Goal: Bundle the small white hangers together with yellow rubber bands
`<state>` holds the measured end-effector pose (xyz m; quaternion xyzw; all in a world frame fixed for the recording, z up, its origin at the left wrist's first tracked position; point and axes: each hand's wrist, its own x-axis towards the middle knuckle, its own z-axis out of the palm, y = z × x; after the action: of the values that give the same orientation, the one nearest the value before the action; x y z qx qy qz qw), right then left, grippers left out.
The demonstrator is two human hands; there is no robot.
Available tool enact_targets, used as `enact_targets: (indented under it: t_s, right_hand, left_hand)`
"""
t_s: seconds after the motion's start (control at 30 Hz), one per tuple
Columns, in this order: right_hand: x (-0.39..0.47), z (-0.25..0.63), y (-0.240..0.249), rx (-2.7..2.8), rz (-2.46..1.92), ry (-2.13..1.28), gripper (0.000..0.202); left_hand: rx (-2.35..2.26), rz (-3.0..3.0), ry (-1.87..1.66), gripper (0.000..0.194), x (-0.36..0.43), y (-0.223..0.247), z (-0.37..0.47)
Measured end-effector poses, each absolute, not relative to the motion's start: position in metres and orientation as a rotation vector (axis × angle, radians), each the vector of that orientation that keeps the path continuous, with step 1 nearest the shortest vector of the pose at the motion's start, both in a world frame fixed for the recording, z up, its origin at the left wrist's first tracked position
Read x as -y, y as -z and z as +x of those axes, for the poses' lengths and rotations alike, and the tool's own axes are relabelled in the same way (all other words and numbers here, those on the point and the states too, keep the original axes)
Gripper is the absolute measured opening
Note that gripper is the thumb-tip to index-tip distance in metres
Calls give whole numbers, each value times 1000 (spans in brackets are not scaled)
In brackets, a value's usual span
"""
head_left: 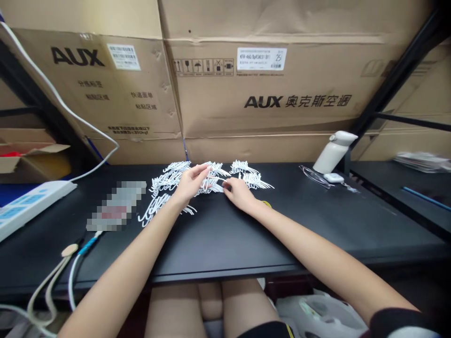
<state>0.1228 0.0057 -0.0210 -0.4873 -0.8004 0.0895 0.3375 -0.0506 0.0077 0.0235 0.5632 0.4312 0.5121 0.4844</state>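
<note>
Bridging left fingers [202, 171] and right fingers [229, 183], seemingly: white strand [220, 178]

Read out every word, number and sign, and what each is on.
"AUX": left cardboard panel.
"分拣标签 粘贴区域": same.
"快递面单 粘贴区域": same.
"300kgf", other words blurred: left panel.
"AUX 奥克斯空调": right cardboard panel.
"KFR-46G/" (rest uncertain), "25": right white label.
Up-arrow, glass, umbrella signs: right panel.
Too small: left white label, other fine print.
</note>
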Motion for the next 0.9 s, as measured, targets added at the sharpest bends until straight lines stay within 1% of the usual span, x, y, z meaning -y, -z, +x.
enact_targets:
  t_s: [0.13,0.33,0.5,0.63,0.9]
  right_hand:
    - [-3,124,16,2242,-1348,-195,14]
    - [0,130,8,2125,-1405,-462,10]
    - [1,130,10,2184,-1445,-275,9]
    - [3,130,10,2278,-1475,-206,14]
    - [13,127,-12,2389,-1715,-111,19]
  left_hand:
    - [-1048,1459,-1127,53,-4,-25,-50]
    - [-995,1526,-1018,51,-2,-24,-53]
    - [-957,1491,-979,50,-4,-21,-53]
    - [-978,1467,-989,49,-5,-20,-53]
    - [-968,1470,-1016,46,-6,-18,-51]
